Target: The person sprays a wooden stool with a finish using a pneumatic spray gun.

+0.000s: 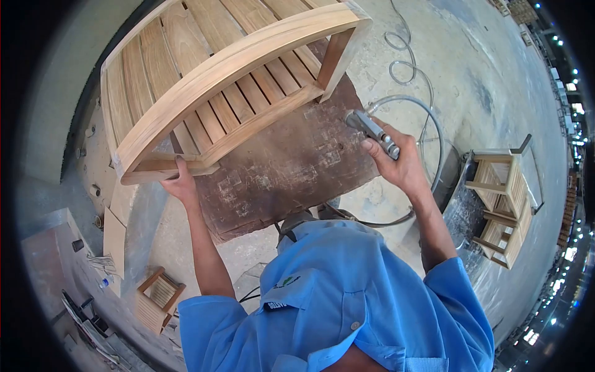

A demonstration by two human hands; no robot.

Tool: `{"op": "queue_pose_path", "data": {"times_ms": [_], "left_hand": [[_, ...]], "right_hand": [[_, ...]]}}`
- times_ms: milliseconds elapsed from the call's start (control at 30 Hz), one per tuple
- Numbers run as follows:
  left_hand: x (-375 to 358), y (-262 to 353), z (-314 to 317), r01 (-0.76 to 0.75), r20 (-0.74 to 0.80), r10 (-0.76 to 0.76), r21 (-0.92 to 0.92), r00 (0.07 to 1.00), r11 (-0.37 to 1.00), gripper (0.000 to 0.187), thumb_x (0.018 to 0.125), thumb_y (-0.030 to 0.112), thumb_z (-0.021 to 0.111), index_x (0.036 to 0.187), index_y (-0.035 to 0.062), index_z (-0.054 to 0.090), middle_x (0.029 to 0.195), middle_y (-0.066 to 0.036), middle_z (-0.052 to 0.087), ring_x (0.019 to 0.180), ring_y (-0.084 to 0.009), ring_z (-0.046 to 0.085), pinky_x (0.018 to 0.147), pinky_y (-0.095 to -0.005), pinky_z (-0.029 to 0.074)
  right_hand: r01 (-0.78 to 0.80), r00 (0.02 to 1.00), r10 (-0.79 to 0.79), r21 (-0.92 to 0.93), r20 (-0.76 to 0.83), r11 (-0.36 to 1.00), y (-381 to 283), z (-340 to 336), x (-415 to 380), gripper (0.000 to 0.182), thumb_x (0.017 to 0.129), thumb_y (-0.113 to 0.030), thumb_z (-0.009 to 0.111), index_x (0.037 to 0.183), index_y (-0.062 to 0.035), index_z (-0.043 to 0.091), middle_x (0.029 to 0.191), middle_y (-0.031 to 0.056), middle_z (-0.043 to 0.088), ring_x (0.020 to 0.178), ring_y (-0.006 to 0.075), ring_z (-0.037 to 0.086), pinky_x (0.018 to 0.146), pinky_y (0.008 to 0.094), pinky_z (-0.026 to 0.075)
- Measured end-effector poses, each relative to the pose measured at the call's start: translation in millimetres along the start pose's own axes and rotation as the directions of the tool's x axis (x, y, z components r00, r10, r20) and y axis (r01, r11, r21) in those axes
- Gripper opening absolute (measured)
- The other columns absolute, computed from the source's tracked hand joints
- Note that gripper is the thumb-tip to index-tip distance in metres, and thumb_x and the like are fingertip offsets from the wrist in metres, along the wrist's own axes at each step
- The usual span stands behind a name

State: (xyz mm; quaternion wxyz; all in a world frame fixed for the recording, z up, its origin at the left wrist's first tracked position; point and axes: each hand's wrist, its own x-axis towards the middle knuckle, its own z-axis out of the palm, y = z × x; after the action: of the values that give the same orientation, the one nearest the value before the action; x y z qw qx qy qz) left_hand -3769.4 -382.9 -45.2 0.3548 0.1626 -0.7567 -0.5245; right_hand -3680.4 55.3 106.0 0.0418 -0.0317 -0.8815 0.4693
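A slatted wooden table (242, 59) with a curved front rail and a lower slatted shelf (248, 99) stands tilted in the upper left. My left hand (181, 184) is closed around its near lower corner, the thumb on the inner side and the other fingers partly hidden. In my right hand (400, 158) is a silver air gun (375, 133), gripped to the right of the table and apart from the wood. A clear grey hose (427, 111) joins the air gun and loops down to the right.
Under the table lies a worn brown board (273, 167). Thin coiled hose (403, 56) trails over the concrete floor (471, 74). Small wooden furniture pieces (502, 198) stand at the right, with another wooden piece (159, 297) at lower left. Cardboard (114, 242) leans at the left.
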Motion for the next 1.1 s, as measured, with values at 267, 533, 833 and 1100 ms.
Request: {"op": "queue_pose_path", "data": {"times_ms": [267, 533, 833, 1100], "left_hand": [[-3, 9, -1, -0.002, -0.017, 0.002, 0.014, 1.000, 1.000, 0.043, 0.080, 0.012, 0.073, 0.111, -0.0096, 0.051, 0.106, -0.018, 0.060, 0.095, -0.0241, 0.059, 0.087, -0.0348, 0.047], [-8, 9, -4, 0.057, -0.022, -0.056, 0.021, 0.998, 0.998, 0.048, 0.079, 0.011, 0.074, 0.114, -0.0103, 0.049, 0.110, -0.018, 0.058, 0.098, -0.0242, 0.059, 0.087, -0.0355, 0.048], [-12, 7, -5, 0.089, -0.030, -0.093, -0.102, 0.995, 0.991, 0.051, 0.080, 0.006, 0.073, 0.120, -0.0088, 0.045, 0.114, -0.018, 0.056, 0.103, -0.0226, 0.056, 0.090, -0.0336, 0.046], [-10, 4, -6, 0.101, 0.001, -0.101, -0.076, 0.995, 0.992, 0.054, 0.081, 0.006, 0.072, 0.123, -0.0076, 0.042, 0.115, -0.017, 0.053, 0.105, -0.0225, 0.054, 0.093, -0.0341, 0.044]], "right_hand": [[0.067, 0.994, -0.068, 0.009, 0.088, 0.998, -1, 24, 15, 0.046, 0.085, -0.027, 0.073, 0.119, 0.0024, 0.062, 0.076, 0.0207, 0.067, 0.068, 0.0247, 0.069, 0.064, 0.0341, 0.051], [0.030, 1.000, -0.030, 0.033, 0.005, 0.999, -7, 35, 24, 0.049, 0.085, -0.028, 0.074, 0.120, 0.0029, 0.061, 0.075, 0.0182, 0.067, 0.069, 0.0179, 0.066, 0.066, 0.0322, 0.051], [0.002, 0.988, -0.005, 0.019, 0.155, 1.000, -19, 47, 24, 0.047, 0.086, -0.027, 0.073, 0.119, 0.0047, 0.061, 0.077, 0.0143, 0.066, 0.073, 0.0135, 0.062, 0.069, 0.0308, 0.050], [0.144, 0.935, -0.184, 0.150, 0.302, 0.978, -65, 91, 49, 0.048, 0.082, -0.028, 0.075, 0.117, 0.0024, 0.063, 0.079, 0.0192, 0.068, 0.071, 0.0240, 0.067, 0.067, 0.0340, 0.051]]}}
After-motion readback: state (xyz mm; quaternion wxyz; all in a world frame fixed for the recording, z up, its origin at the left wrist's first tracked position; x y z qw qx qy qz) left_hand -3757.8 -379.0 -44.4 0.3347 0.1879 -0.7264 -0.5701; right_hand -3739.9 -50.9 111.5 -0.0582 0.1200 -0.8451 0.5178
